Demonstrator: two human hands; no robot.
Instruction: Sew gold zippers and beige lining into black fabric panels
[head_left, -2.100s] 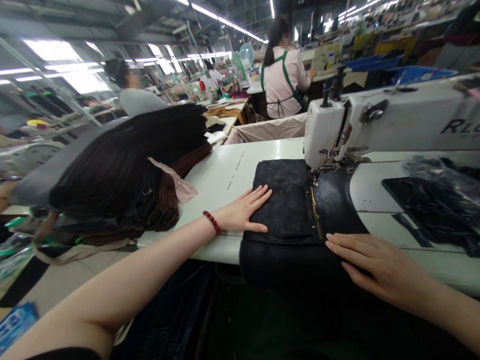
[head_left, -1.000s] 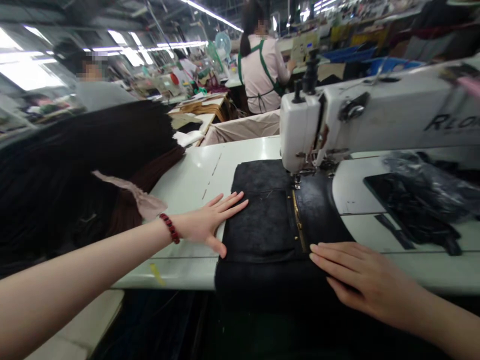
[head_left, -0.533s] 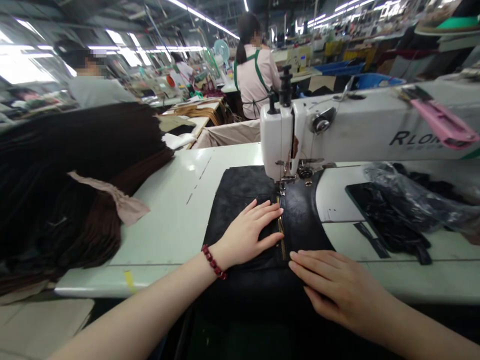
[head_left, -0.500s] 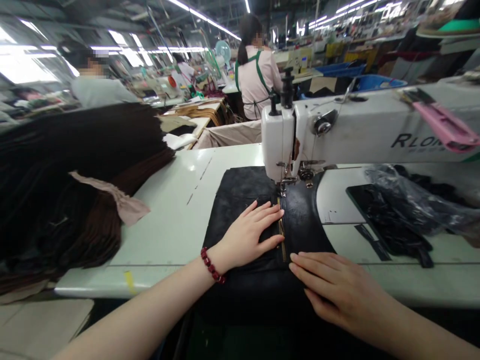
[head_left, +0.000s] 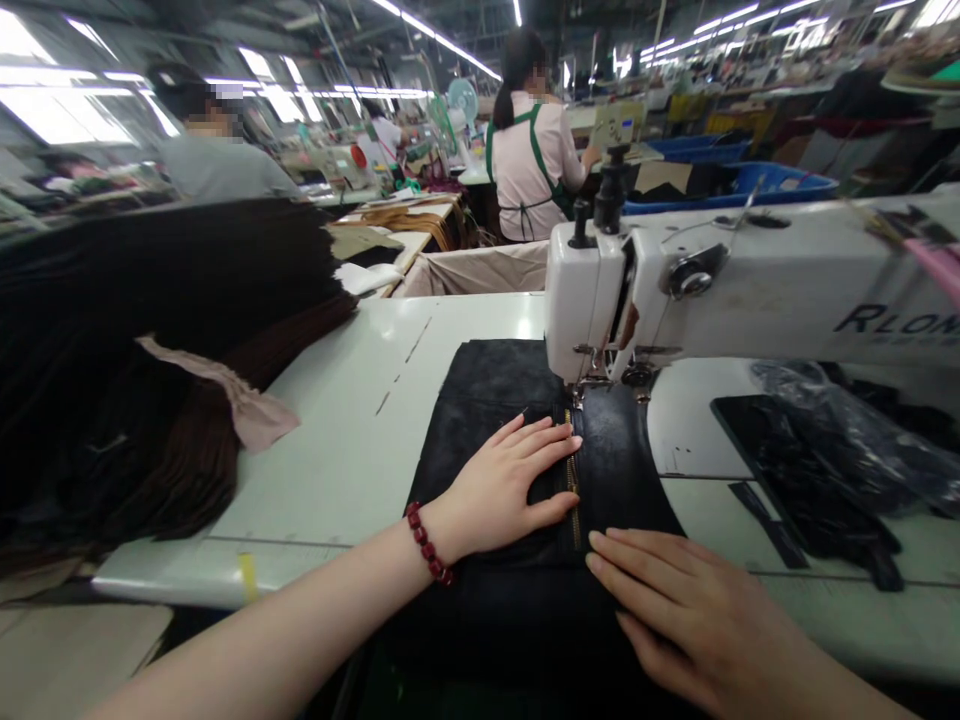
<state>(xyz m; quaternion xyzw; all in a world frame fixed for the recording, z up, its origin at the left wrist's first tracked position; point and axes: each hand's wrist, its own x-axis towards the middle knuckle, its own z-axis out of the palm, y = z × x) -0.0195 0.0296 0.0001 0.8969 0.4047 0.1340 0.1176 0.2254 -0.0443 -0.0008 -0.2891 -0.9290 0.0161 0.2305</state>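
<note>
A black leather-like piece [head_left: 622,460] lies on the pale table, its upper part under the needle area of a white sewing machine [head_left: 585,300]. A zipper with gold teeth [head_left: 575,510] runs down it from the presser foot [head_left: 576,392]. My left hand [head_left: 499,485], with a dark red bead bracelet [head_left: 429,545] at the wrist, lies flat on the piece, fingertips on the zipper. Flat on the black material, right of the zipper's lower end, rests my right hand [head_left: 686,600], fingers stretched out. Neither hand grips anything.
A tall stack of dark pieces [head_left: 150,300] fills the left side, with a beige strip [head_left: 225,390] on it. Right of the machine bed lie black scraps [head_left: 810,470] and clear plastic [head_left: 847,420]. Two people [head_left: 529,150] [head_left: 217,150] sit beyond, near blue bins [head_left: 780,185].
The camera view has shifted, so the machine appears farther right and slightly lower. Both hands remain flat on the black piece, in nearly the same places.
</note>
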